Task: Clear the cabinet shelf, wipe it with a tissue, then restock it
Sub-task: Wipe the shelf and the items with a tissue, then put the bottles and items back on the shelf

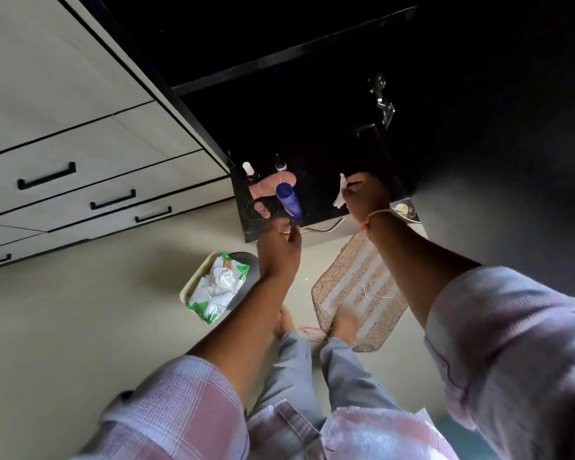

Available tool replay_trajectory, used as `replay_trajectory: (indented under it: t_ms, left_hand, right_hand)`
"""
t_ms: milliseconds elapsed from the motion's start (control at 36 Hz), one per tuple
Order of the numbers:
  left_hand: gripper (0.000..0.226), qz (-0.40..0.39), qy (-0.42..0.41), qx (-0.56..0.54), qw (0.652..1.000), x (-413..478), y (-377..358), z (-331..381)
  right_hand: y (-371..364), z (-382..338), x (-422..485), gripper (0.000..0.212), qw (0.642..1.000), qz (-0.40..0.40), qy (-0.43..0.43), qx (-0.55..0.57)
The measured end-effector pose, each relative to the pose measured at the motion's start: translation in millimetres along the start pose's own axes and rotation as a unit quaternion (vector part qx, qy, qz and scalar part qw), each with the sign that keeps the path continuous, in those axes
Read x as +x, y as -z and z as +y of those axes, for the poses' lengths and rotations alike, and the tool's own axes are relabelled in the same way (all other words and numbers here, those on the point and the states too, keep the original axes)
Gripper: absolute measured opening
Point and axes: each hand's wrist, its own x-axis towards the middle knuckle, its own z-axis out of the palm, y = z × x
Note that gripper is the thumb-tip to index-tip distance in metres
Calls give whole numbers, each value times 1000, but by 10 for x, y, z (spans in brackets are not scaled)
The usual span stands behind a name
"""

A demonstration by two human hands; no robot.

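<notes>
The dark cabinet shelf [316, 194] lies open ahead of me. My left hand [279, 247] grips the lower end of a blue tube [288, 202] at the shelf's front edge. My right hand [365, 194] holds a crumpled white tissue [341, 192] against the shelf on the right. On the shelf's left side lie a pink tube [269, 185], a small orange item [262, 210], a white-capped bottle [249, 170] and a small dark bottle [280, 164].
A green and white tissue pack [218, 287] sits on a tray [193, 280] on the floor. A speckled mat [359, 290] lies under my feet. Pale drawers [80, 161] with black handles stand to the left. A door hinge [382, 101] shows inside the cabinet.
</notes>
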Motion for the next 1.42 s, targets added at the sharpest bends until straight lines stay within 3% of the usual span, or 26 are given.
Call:
replay_trajectory:
  t_ms: [389, 583, 722, 833, 1111, 1250, 1417]
  left_hand:
    - [15, 60, 38, -38, 997, 34, 371, -52]
    - [24, 57, 7, 9, 998, 285, 481, -81]
    - [27, 28, -52, 62, 996, 495, 498, -138]
    - [33, -9, -92, 97, 991, 624, 514, -170]
    - [18, -44, -127, 114, 984, 754, 617, -140]
    - [14, -52, -148, 116, 981, 759, 670, -175]
    - [8, -31, -184, 34, 982, 791, 753, -2]
  right_hand:
    - [-4, -232, -257, 28, 997, 30, 69, -34]
    - [-89, -401, -561, 47, 986, -89, 135, -43]
    - [-280, -520, -659, 60, 971, -108, 191, -96]
    - [-407, -588, -652, 53, 964, -83, 202, -152]
    - [-503, -729, -674, 23, 962, -39, 181, -201]
    - [-458, -827, -733, 24, 968, -40, 151, -198]
    - [-328, -916, -743, 27, 980, 28, 119, -156]
